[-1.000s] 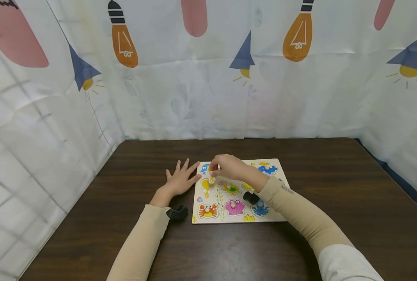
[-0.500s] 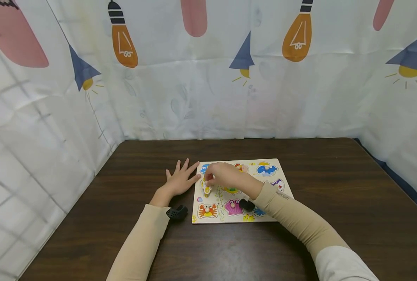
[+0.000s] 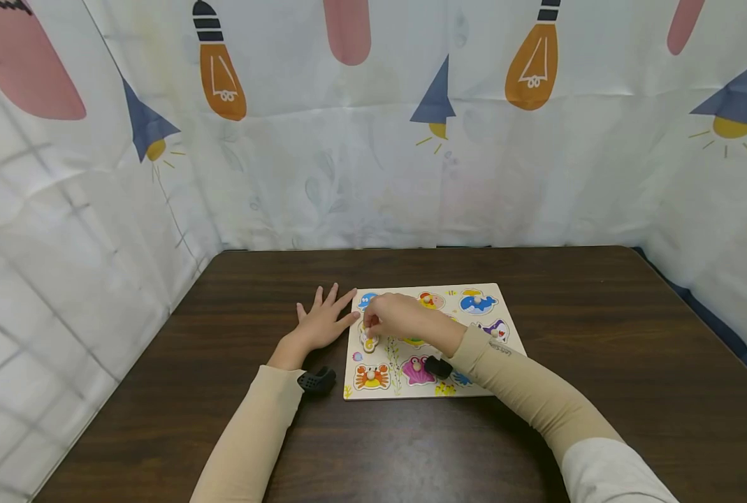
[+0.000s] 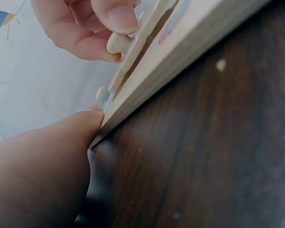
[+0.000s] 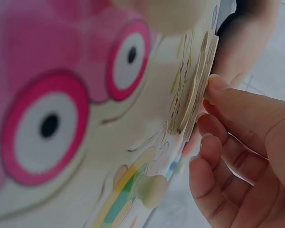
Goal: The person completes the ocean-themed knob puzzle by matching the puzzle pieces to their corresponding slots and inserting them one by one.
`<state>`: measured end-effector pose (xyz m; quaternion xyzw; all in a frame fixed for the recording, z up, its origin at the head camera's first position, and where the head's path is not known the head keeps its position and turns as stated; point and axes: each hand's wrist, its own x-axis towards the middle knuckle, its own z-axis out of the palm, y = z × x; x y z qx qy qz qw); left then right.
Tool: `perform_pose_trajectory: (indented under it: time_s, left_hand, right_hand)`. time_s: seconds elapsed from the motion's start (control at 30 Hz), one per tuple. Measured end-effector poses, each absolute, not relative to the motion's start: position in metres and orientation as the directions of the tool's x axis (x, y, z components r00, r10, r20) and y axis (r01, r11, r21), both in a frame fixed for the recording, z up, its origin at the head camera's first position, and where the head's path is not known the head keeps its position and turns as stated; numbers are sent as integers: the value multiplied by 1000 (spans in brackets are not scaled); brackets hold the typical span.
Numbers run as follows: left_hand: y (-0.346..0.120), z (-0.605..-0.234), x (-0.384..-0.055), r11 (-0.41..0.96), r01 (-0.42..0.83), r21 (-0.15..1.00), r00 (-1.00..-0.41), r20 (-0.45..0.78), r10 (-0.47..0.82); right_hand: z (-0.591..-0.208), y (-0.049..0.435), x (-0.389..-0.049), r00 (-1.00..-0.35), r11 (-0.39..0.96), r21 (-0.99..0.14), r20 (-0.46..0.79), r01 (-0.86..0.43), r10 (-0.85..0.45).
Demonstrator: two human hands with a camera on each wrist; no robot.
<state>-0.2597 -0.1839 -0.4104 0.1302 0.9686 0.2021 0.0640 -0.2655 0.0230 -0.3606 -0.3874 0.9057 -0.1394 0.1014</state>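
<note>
A peg puzzle board (image 3: 404, 396) with sea-animal pieces lies on the table. My right hand (image 3: 395, 314) pinches the knob (image 4: 118, 43) of the yellow seahorse piece (image 3: 370, 344) at the board's left side. In the left wrist view this piece stands slightly raised and tilted over its recess. My left hand (image 3: 319, 327) rests with fingers spread at the board's upper left, its thumb touching the edge. Near the right hand, the turtle piece (image 3: 414, 342) is mostly hidden. Below the seahorse sits the crab piece (image 3: 372, 377), beside the pink shell piece (image 3: 416, 372).
The whale piece (image 3: 477, 302) and a purple fish piece (image 3: 495, 331) sit on the board's right side. Brown table (image 3: 159, 391) surrounds the board. A printed white curtain (image 3: 348, 175) hangs behind. A black wrist camera (image 3: 318, 381) is on the left wrist.
My right hand has moved slightly left and down, bringing the seahorse piece from above its place down to the recess. The left hand has stayed still.
</note>
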Motion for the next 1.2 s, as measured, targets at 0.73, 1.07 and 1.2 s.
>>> perform_pose_trajectory:
  time_s: [0.73, 1.07, 1.2]
  left_hand:
    - [-186, -411, -258, 888, 209, 409, -962, -75, 261]
    - [-184, -414, -261, 886, 219, 408, -960, -74, 271]
    - [-184, -413, -262, 892, 213, 399, -962, -77, 264]
  right_hand:
    - [-364, 14, -267, -673, 668, -316, -112, -673, -731]
    - [-363, 21, -266, -671, 664, -352, -122, -660, -731]
    - [-362, 27, -266, -663, 647, -361, -98, -671, -742]
